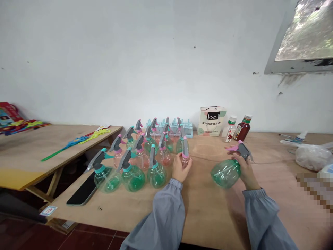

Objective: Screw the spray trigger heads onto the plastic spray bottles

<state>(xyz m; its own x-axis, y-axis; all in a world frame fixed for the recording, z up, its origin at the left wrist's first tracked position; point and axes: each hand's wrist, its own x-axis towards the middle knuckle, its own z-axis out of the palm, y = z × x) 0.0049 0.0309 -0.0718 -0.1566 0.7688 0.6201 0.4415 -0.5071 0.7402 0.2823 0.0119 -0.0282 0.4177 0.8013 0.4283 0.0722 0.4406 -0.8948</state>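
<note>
Our left hand (180,168) grips an upright pink spray bottle (185,158) mid-desk, hard against a crowded cluster (140,152) of sprayers: three green in front, the rest overlapping uncountably. Our right hand (246,170) clasps a tilted green spray bottle (225,173). One phone (82,192) lies at the left front corner. One paper bag (212,121) and two small bottles (230,128) stand at the back edge.

Reaching forward with both arms, grey sleeves down to the wrists. Gripping with the left hand (180,169), fingers curled shut (back of the hand toward the camera). Clasping with the right hand (246,172) farther out, fingers wrapped closed.
</note>
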